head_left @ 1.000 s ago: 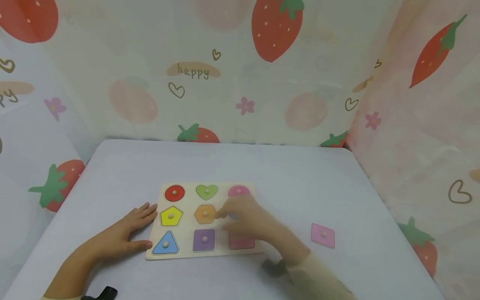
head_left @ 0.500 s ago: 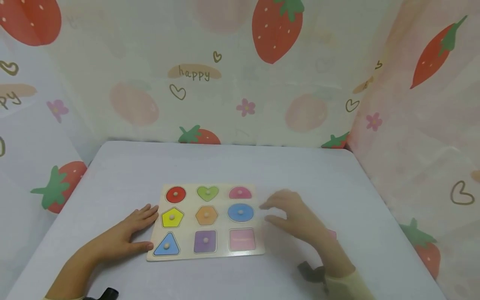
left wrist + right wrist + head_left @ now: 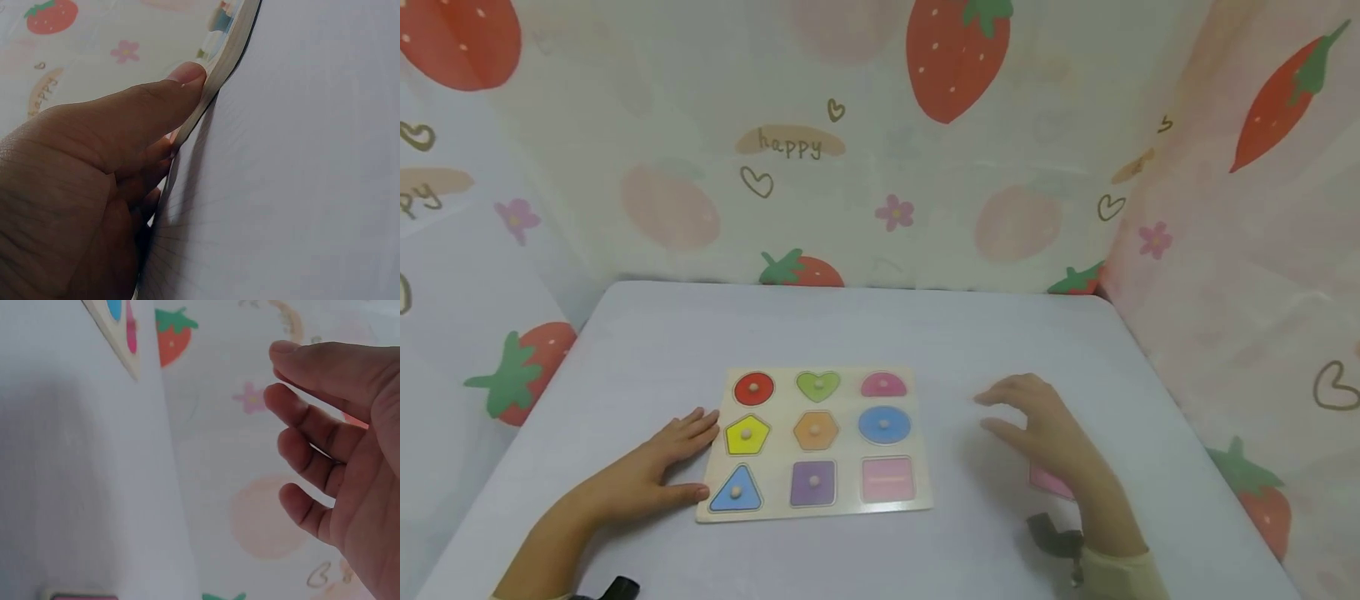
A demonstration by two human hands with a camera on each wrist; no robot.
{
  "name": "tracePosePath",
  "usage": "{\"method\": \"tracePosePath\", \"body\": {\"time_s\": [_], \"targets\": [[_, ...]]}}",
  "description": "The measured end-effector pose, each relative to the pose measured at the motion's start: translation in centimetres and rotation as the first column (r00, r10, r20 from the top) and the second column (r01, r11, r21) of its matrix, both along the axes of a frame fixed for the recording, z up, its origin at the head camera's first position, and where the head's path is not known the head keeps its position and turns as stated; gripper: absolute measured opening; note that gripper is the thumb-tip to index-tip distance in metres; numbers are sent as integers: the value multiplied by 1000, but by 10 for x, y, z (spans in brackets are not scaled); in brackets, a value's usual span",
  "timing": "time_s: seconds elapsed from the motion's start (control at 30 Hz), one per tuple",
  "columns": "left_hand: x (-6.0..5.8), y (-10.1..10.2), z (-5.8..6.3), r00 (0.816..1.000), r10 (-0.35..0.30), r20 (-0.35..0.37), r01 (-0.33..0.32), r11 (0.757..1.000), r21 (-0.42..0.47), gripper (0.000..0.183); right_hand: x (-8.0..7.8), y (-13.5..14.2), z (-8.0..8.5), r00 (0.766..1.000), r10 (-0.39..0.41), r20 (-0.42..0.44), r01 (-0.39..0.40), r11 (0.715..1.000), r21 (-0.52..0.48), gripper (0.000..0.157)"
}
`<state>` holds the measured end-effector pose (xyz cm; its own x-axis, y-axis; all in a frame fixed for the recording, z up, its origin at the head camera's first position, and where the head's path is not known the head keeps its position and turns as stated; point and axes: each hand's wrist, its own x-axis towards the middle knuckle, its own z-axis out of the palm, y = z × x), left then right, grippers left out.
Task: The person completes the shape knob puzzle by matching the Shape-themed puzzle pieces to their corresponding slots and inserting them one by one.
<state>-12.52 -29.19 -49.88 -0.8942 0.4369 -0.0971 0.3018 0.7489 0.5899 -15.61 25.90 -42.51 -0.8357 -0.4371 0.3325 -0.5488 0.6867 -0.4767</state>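
A wooden shape puzzle board (image 3: pixel 777 500) lies flat on the table, bearing knobbed pieces in several colours. Its lower right pink rectangle (image 3: pixel 887 479) shows a pale line and no knob. My left hand (image 3: pixel 638 468) lies at the board's left edge, fingers straight, thumb and fingertips touching it; in the left wrist view the thumb (image 3: pixel 181 84) presses the rim. Over the table right of the board, my right hand (image 3: pixel 1037 423) hovers with loosely bent fingers and nothing between them. Under its wrist lies a pink puzzle piece (image 3: pixel 1049 482), mostly hidden by the forearm.
The white-covered table (image 3: pixel 850 325) meets a strawberry-patterned curtain (image 3: pixel 865 192) at the back. Similar printed sheets hang at the left and right sides. A dark wrist mount (image 3: pixel 1054 537) hangs below my right wrist.
My right hand has moved right, from over the board to above the table near the loose pink piece, now covering most of it. The left hand has stayed at the board's edge.
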Motion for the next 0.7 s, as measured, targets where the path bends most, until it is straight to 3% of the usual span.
{"method": "tracePosePath", "body": {"time_s": [0.37, 0.7], "targets": [[1, -2, -3, 1000, -1, -10, 1, 1000, -3, 92, 6, 30, -2, 984, -105, 147, 98, 994, 53, 27], [1, 0, -2, 1000, 6, -7, -6, 1000, -21, 92, 7, 62, -6, 919, -198, 342, 178, 980, 89, 28]]}}
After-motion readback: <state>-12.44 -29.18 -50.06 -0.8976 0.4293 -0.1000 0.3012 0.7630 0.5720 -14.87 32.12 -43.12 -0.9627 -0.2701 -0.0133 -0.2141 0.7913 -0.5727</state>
